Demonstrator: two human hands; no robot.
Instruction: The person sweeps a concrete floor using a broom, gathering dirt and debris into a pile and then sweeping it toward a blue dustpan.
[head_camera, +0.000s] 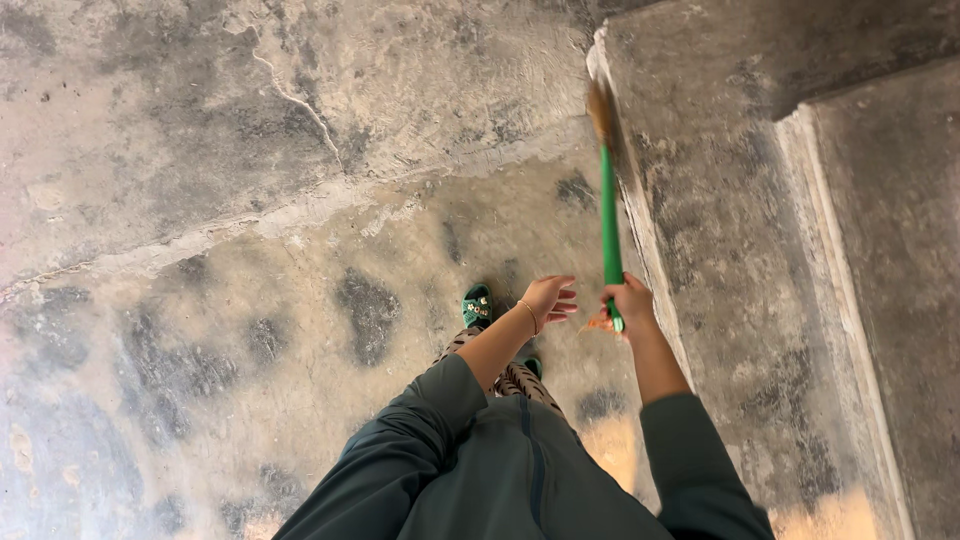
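My right hand (630, 300) grips the lower end of a green-handled broom (609, 215). Its straw bristles (600, 108) reach up to the base of a grey concrete wall (720, 200). My left hand (550, 297) floats beside the right one with fingers spread, holding nothing; a thin bangle sits on its wrist. Both arms wear dark green sleeves. Below the hands I see a green sandal (477, 305) on one foot and patterned trousers.
A stained, patchy concrete floor (250, 330) stretches left and ahead, with a raised cracked seam (290, 215) crossing it. The wall runs along the right side, with a recessed panel (890, 280) edged by a pale ridge.
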